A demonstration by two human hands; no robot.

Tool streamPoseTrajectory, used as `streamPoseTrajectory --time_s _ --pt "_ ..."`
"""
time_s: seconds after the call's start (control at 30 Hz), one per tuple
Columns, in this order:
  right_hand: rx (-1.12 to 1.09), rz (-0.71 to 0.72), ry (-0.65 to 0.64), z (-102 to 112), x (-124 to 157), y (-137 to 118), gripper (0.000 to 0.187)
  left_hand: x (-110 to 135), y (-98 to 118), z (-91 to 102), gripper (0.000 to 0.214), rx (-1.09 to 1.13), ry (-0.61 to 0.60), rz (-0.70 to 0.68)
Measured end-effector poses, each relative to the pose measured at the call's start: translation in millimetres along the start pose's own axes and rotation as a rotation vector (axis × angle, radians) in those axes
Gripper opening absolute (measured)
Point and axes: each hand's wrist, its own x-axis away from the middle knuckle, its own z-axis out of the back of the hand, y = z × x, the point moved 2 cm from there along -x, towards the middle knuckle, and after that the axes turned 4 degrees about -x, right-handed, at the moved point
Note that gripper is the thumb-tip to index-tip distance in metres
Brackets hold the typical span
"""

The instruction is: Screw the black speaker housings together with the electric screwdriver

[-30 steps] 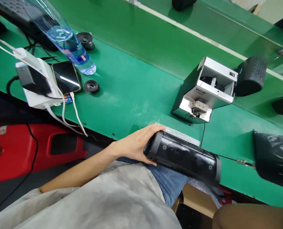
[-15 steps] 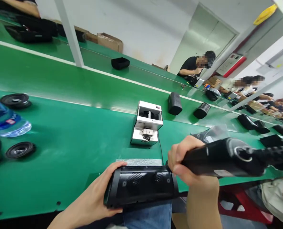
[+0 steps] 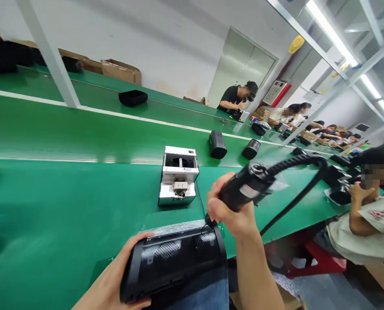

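Note:
My left hand (image 3: 114, 282) is wrapped round the left end of a black cylindrical speaker housing (image 3: 174, 265) that lies across my lap at the bench's front edge. My right hand (image 3: 232, 213) grips a black electric screwdriver (image 3: 245, 189) with a thick black cable (image 3: 295, 181) looping off to the right. Its tip points down at the housing's right end; whether it touches is hidden by my hand.
A silver screw feeder box (image 3: 178, 181) stands on the green bench (image 3: 65, 202) just beyond the housing. More black housings (image 3: 217, 144) ride the conveyor behind. A seated co-worker (image 3: 369, 215) is close on my right; other people work farther down the line.
The view has swung up and to the right. My right hand came in with the screwdriver and has tilted it steeper, tip now down at the housing's right end. My left hand kept its hold.

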Motion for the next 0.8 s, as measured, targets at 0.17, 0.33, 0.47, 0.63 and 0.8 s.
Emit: streamPoseTrajectory --time_s 0.17,0.33,0.47,0.63,0.8 --pt "0.037 0.034 0.238 -4.3 -5.9 3.4 0.049 -1.3 -1.0 -2.1 0.102 0.002 0.055 -0.038" --pt "0.031 0.016 0.169 -7.7 -0.3 5.6 0.053 -2.6 -3.9 -3.5 0.106 -0.031 0.054 -0.03" --pt "0.004 0.027 0.119 -7.9 -0.6 6.9 0.056 -2.4 0.9 -1.9 0.103 -0.062 0.073 -0.045" --pt "0.011 0.087 0.074 -1.8 -7.3 -11.0 0.065 -5.4 -1.5 -2.0 0.1 -0.094 0.044 -0.101" --pt "-0.004 0.203 0.134 -1.7 -12.5 -60.5 0.058 -14.7 5.9 3.9 0.094 -0.116 0.013 -0.131"
